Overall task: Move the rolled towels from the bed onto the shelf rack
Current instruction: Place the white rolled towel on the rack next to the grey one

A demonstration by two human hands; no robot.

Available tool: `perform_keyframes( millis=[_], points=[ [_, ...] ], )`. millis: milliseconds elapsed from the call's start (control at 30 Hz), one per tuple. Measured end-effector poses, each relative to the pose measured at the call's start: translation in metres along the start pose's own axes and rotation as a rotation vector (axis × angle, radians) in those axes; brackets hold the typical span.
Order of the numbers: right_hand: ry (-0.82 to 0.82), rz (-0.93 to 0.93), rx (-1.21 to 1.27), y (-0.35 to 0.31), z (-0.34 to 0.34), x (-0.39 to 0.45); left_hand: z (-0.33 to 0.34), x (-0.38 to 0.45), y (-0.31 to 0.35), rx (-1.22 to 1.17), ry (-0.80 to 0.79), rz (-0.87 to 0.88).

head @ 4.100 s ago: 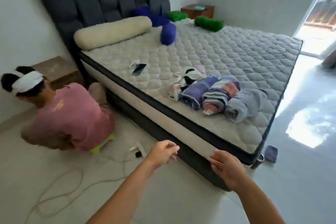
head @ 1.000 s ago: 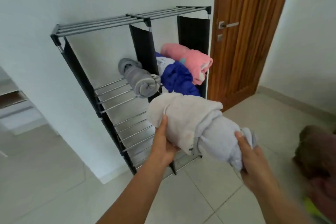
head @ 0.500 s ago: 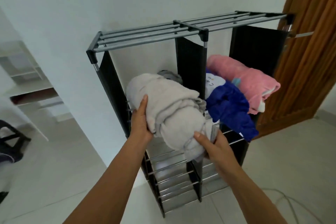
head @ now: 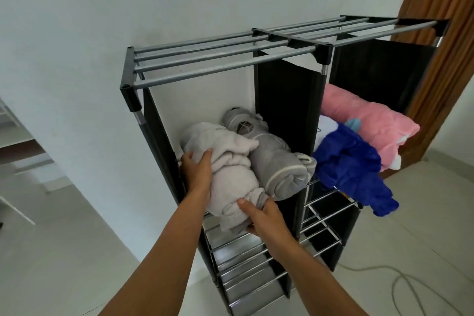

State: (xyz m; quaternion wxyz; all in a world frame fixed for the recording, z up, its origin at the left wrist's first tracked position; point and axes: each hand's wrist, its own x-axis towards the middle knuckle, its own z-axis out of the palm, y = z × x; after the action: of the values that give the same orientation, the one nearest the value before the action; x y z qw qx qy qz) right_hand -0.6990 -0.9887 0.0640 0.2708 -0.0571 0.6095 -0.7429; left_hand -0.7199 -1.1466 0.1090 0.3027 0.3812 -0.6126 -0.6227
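Observation:
A pale grey rolled towel (head: 230, 169) lies in the upper left compartment of the black shelf rack (head: 225, 64), right beside a darker grey rolled towel (head: 277, 167). My left hand (head: 197, 172) grips the pale towel's left side. My right hand (head: 264, 215) holds its near end from below. In the right compartment lie a blue towel (head: 351, 169), partly hanging over the front, and a pink rolled towel (head: 369, 120). The bed is out of view.
The rack stands against a white wall, with bare metal-bar shelves (head: 246, 259) lower down. A wooden door (head: 446, 33) is just right of it. A cable (head: 410, 285) runs across the tiled floor at the lower right.
I have pushed the pale towel into the left compartment, down next to the dark grey roll. The view has moved closer to the rack. Earlier I stood at the bed with nothing in hand.

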Motion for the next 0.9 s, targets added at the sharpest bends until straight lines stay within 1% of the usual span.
perform_keyframes(
  millis=[67,167,267,367,433,567,700,767,867,900],
  points=[
    [0.005,0.0,0.017,-0.002,0.003,0.003,-0.001,0.005,-0.003,0.009,-0.029,-0.024],
    [0.052,-0.06,-0.016,-0.005,0.009,0.005,-0.001,0.013,0.004,-0.018,-0.056,-0.083],
    [0.106,-0.202,-0.162,-0.007,0.017,0.004,-0.001,0.016,0.012,-0.057,-0.038,-0.052],
    [0.102,-0.301,-0.307,-0.01,0.024,0.005,0.0,0.016,0.017,-0.042,0.008,0.017],
    [0.104,-0.288,-0.358,-0.006,0.028,0.009,0.003,0.018,0.016,0.008,-0.004,0.071],
    [0.111,-0.24,-0.374,-0.003,0.032,0.012,0.004,0.019,0.005,0.151,-0.059,0.135],
    [0.107,-0.189,-0.345,-0.006,0.028,0.013,0.001,0.006,-0.015,0.373,-0.012,0.291],
    [0.118,-0.189,-0.385,-0.003,0.023,0.012,0.002,0.001,-0.018,0.404,-0.005,0.304],
    [0.12,-0.207,-0.418,0.0,0.013,0.005,0.004,-0.005,-0.014,0.418,-0.042,0.29],
    [0.134,-0.207,-0.447,0.001,0.009,0.002,0.005,-0.012,-0.013,0.442,-0.053,0.317]
  ],
)
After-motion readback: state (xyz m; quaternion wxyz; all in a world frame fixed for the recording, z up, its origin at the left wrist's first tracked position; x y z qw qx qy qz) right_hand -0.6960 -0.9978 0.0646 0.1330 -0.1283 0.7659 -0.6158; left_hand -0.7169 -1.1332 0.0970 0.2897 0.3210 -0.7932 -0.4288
